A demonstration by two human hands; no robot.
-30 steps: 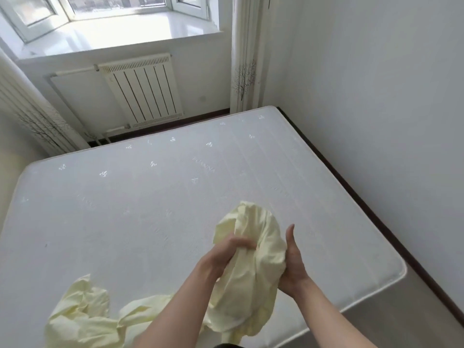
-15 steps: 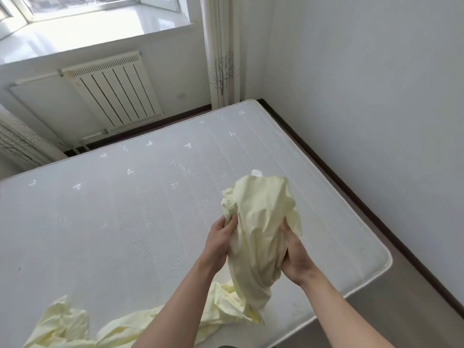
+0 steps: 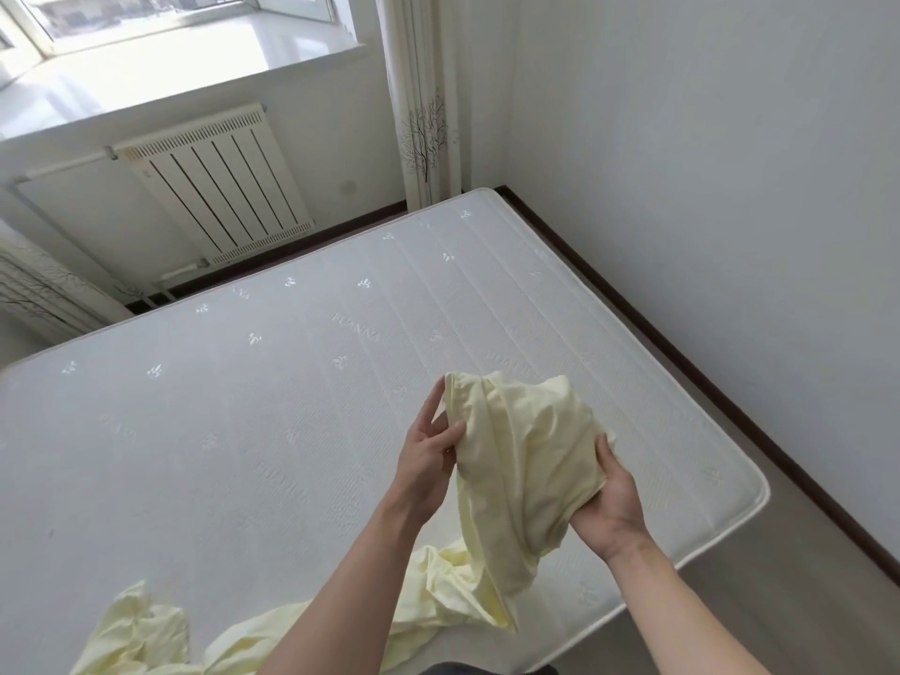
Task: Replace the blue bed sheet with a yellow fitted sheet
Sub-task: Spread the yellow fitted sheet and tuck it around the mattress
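Evidently the blue sheet is gone: the bare white quilted mattress (image 3: 292,406) awaits the crumpled pale-yellow fitted sheet (image 3: 526,460), held above it with its tail trailing across the near edge. The left hand (image 3: 428,460) pinches the hem while the right hand (image 3: 609,504) clutches a bunch; next, find a corner pocket for the near right mattress corner

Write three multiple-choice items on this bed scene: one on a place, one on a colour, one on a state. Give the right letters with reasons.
1. Where is the radiator?
A. under the window
B. on the right wall
C. on the mattress

2. What colour is the sheet in the hands?
A. blue
B. pale yellow
C. grey

3. How does the mattress stand?
A. covered by a blue sheet
B. fully fitted in yellow
C. bare, not yet fitted

Answers:
1. A, it hangs below the sill.
2. B, the bunched cloth gripped by the left hand and right hand is pale yellow.
3. C, its white quilted top shows.
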